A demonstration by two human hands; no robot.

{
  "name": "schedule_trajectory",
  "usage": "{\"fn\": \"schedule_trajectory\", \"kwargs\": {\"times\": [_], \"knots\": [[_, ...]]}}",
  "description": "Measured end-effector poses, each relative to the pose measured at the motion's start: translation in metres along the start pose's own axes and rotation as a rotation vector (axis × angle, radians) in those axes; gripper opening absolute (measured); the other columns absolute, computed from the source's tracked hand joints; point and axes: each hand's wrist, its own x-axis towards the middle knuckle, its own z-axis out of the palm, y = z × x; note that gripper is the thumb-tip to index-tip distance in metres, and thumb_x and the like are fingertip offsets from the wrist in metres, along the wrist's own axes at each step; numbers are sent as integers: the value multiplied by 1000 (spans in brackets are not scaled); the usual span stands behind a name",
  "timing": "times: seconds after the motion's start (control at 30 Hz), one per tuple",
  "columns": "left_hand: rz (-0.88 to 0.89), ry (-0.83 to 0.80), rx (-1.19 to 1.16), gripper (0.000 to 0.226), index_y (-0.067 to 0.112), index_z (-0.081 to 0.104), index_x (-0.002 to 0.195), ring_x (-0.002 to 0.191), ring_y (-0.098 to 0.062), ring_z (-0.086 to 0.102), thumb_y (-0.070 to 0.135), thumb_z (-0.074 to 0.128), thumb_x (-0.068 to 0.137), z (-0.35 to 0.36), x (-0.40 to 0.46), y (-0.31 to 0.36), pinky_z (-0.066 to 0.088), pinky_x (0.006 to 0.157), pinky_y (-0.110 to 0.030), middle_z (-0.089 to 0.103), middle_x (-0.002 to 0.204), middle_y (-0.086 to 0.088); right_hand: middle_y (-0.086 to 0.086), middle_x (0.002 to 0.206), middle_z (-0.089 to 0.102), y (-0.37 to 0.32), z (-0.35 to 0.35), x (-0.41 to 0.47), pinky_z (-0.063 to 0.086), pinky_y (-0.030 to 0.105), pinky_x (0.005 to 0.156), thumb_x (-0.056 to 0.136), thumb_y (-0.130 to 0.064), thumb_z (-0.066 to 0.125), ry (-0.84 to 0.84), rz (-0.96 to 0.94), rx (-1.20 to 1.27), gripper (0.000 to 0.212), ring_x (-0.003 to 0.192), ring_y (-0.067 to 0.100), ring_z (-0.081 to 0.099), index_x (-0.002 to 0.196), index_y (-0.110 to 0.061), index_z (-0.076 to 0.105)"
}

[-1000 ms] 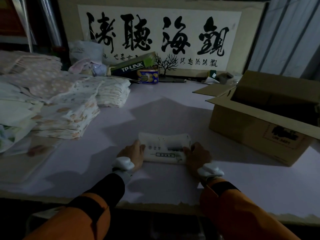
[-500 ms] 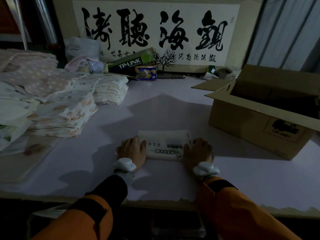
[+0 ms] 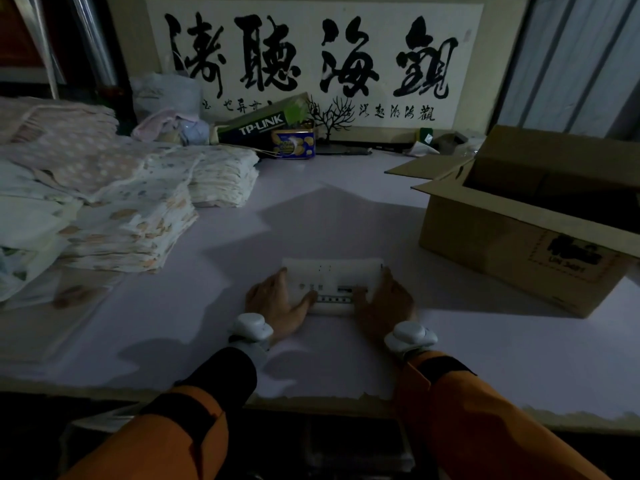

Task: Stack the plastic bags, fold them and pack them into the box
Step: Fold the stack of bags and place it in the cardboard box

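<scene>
Left hand [image 3: 277,303] and right hand [image 3: 382,303] flat on table [image 3: 519,358], fingers straight, close together, thumbs laid on top, pressing ends of folded plastic bags [image 3: 332,284]. Beyond, right: open cardboard box [image 3: 485,233]. Far left: stacked printed bags [image 3: 131,216].

box [image 3: 519,244]: right side cut off, interior dark | folded bags [image 3: 332,284]: print unreadable, ends under hands
</scene>
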Motion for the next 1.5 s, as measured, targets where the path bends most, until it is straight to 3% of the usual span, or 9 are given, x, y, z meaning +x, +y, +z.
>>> {"fn": "schedule_trajectory", "kwargs": {"times": [0.37,0.63,0.83,0.93,1.0,1.13,1.33,1.4,1.5], "knots": [[-38,-13,-10,85,16,34,143,132,-28,45,58,65,76,1,2,-3,33,111,-37,49,143,-8,15,152,32,4,7,2,29,41,114,88,-48,53,-47,-34,-81,87,137,31,34,151,-7,10],[-144,-46,-330,83,14,32,142,126,-32,48,15,78,72,-10,8,18,40,101,-31,48,139,-14,14,154,27,3,7,1,20,41,116,91,-48,47,-51,-49,-122,84,140,30,28,151,-8,6],[-420,-53,-465,74,11,38,139,119,-30,56,13,73,74,-27,22,20,43,89,-26,58,133,-10,12,153,30,5,4,1,22,41,116,91,-51,45,-77,-58,-107,84,139,30,32,152,-9,4],[-444,-159,-453,44,1,58,109,91,-29,64,17,76,72,-33,30,23,49,70,-28,66,116,-17,11,154,29,6,4,0,20,42,116,91,-52,44,-79,-56,-85,83,139,29,31,152,-12,4],[-428,-203,-463,26,3,62,83,75,-25,61,17,79,69,-35,33,24,43,58,-24,70,107,-18,11,154,29,6,5,0,20,43,117,92,-52,43,-82,-58,-90,81,139,29,31,152,-13,5],[-491,-189,-524,50,-7,66,105,99,-32,66,22,81,66,-36,34,18,49,73,-32,68,110,-20,11,155,27,5,4,-1,18,44,117,92,-50,43,-100,-52,-86,80,141,28,29,152,-11,6],[-529,-242,-674,56,-13,56,119,104,-36,61,15,76,75,-36,29,20,46,74,-33,62,120,-23,9,156,25,3,-1,-3,17,43,118,94,-49,40,-122,-77,-91,78,142,27,26,152,-11,4],[-518,-215,-721,47,-10,61,109,101,-36,60,17,78,74,-34,26,23,48,77,-38,63,113,-20,9,157,22,3,-3,-2,15,43,119,94,-50,40,-141,-75,-92,79,143,27,24,152,-11,2],[-507,-215,-814,25,3,59,74,80,-25,57,18,80,70,-38,21,28,45,76,-35,61,88,-9,11,157,22,4,-4,-1,15,44,119,93,-50,42,-146,-66,-80,81,143,28,24,152,-10,3]]}}
